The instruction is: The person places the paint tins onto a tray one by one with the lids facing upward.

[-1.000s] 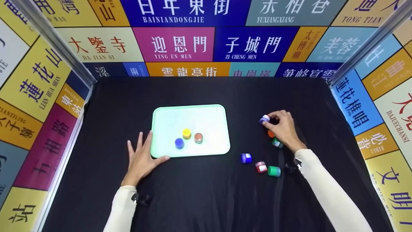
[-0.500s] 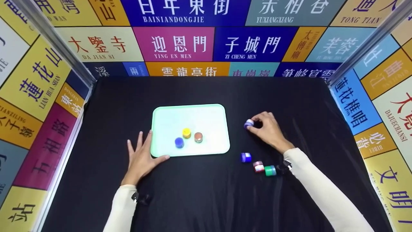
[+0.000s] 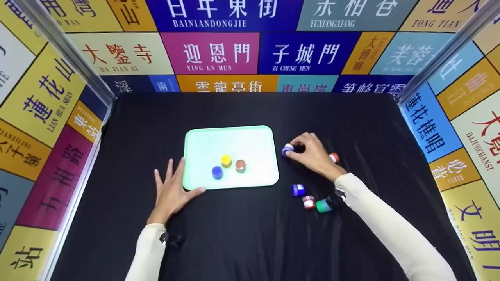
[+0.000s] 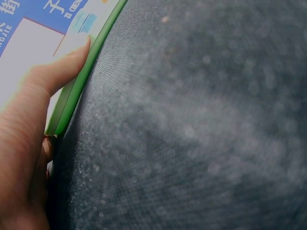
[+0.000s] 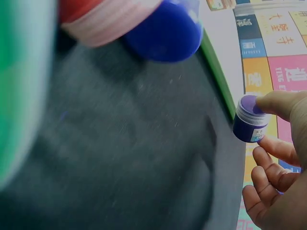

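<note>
My right hand (image 3: 312, 154) pinches a small purple paint jar (image 3: 287, 150) between thumb and fingers, just off the tray's right edge. In the right wrist view the jar (image 5: 249, 127) has a ribbed clear collar and a small label, with the thumb on its purple top. My left hand (image 3: 170, 200) rests at the near left corner of the pale green tray (image 3: 211, 142), fingers spread along its side and thumb on the front rim. On the tray stand a blue jar (image 3: 217, 172), a yellow jar (image 3: 226, 160) and a brown jar (image 3: 240, 166).
Right of the tray, a blue jar (image 3: 298, 190), a red jar (image 3: 308, 202) and a green jar (image 3: 324, 205) lie on the black cloth (image 3: 234, 234). Behind the right wrist shows a red-orange jar (image 3: 334, 157). Printed panels (image 3: 218, 52) wall in the table.
My right hand has carried the purple jar leftward, from beside the far jars to near the tray's right edge. The red and green jars have shifted slightly left. The left hand stays put.
</note>
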A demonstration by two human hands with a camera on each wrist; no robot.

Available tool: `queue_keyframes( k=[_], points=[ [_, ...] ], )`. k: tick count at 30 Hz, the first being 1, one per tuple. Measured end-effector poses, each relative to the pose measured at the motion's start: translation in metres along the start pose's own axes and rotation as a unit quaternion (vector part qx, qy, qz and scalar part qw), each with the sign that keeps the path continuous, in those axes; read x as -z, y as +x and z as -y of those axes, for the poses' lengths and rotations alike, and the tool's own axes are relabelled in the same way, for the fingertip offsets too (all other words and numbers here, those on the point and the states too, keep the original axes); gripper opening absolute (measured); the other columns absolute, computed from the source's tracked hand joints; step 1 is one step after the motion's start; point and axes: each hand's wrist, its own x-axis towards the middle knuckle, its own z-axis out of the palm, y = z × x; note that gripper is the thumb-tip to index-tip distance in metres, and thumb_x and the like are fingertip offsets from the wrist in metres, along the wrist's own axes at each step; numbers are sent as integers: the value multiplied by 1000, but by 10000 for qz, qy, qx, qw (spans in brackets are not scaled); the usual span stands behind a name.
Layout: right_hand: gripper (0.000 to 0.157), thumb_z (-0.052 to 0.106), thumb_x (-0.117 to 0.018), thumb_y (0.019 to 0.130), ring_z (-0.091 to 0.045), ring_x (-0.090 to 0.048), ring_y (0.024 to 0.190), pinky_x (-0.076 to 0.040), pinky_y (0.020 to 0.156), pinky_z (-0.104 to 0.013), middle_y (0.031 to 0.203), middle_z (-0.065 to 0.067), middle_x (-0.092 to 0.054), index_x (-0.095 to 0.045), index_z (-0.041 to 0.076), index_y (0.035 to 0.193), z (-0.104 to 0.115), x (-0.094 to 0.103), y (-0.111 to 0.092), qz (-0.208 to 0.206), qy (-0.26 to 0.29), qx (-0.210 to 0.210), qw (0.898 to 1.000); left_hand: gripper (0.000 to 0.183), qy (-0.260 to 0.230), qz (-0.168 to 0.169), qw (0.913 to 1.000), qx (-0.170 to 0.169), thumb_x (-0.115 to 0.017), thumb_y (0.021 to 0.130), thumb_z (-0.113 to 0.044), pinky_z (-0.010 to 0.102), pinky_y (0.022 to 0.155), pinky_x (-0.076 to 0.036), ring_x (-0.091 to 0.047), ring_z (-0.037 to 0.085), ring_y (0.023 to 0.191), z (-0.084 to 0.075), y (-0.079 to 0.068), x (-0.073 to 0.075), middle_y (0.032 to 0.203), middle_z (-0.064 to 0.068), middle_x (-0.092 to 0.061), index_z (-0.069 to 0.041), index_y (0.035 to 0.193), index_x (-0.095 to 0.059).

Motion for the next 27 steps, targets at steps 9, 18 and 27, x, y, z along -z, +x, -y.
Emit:
queue_keyframes(
  k=[9, 18, 27],
  points=[
    [30, 27, -93, 90, -32, -59, 107, -45, 96, -43, 110, -14, -73, -82, 6, 109, 16, -16, 16, 339, 284, -87, 9990, 131, -39, 23, 10000, 18, -74, 85, -84, 64, 130, 20, 1, 35, 172, 0, 0, 1, 182, 10, -24, -13, 178, -16],
    [31, 27, -93, 90, -32, -61, 106, -46, 96, -42, 109, -14, -73, -81, 4, 107, 25, -27, 26, 497, 527, -146, 9973, 130, -107, -46, 9999, -24, -76, 85, -83, 65, 130, 19, -3, 37, 171, -1, 1, -1, 183, 8, -25, -12, 178, -19],
    [30, 28, -90, 92, -32, -60, 107, -46, 95, -42, 110, -11, -72, -81, 6, 110, 33, -41, 43, 767, 431, -215, 9959, 132, -44, 12, 10000, 36, -75, 84, -85, 63, 131, 19, 0, 34, 172, -1, 0, 0, 183, 7, -23, -14, 178, -17]
  ],
)
